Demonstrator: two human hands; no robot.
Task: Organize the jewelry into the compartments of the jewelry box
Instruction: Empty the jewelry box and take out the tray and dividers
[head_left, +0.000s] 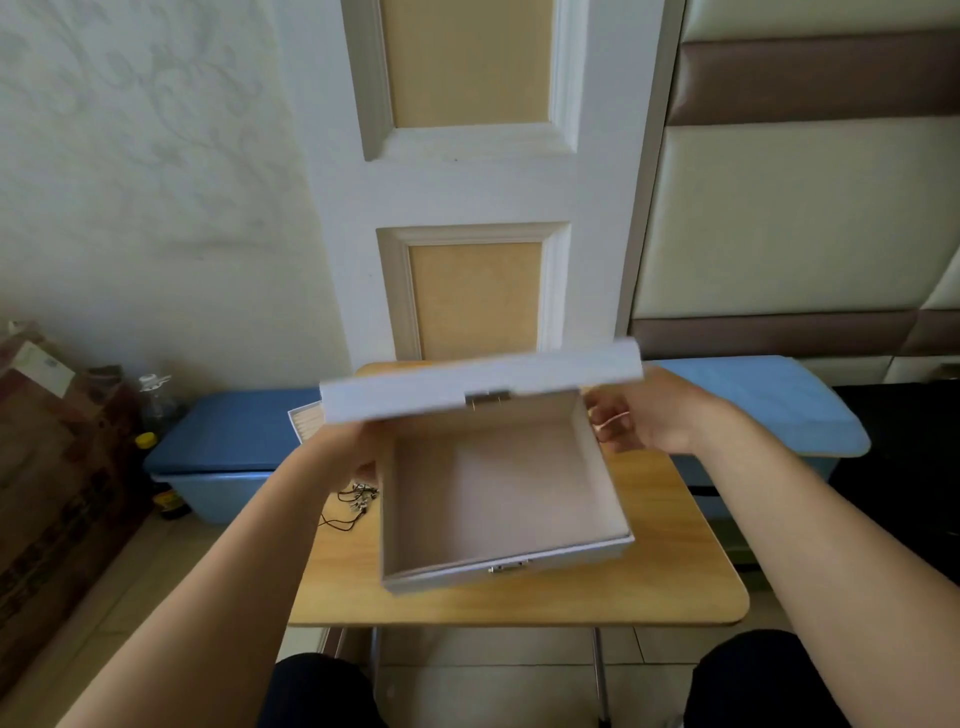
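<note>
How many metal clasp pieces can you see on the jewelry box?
2: one clasp piece on the raised lid, one on the box's front wall. Others may be hidden.

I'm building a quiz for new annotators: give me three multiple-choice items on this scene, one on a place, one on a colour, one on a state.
1. What colour lines the pale grey rectangular jewelry box? A) pinkish beige B) dark green C) black
2. Where do the black-corded jewelry pieces lie? A) inside the box B) on the light wooden table, left of the box C) on the tiled floor
3. How is the box's lid? A) shut and latched B) removed, lying on the table C) raised over the open box
Answers: A, the bare interior shows that tint; B, the cords rest on the tabletop beside the box's left wall; C, the lid hangs above the exposed interior.
</note>
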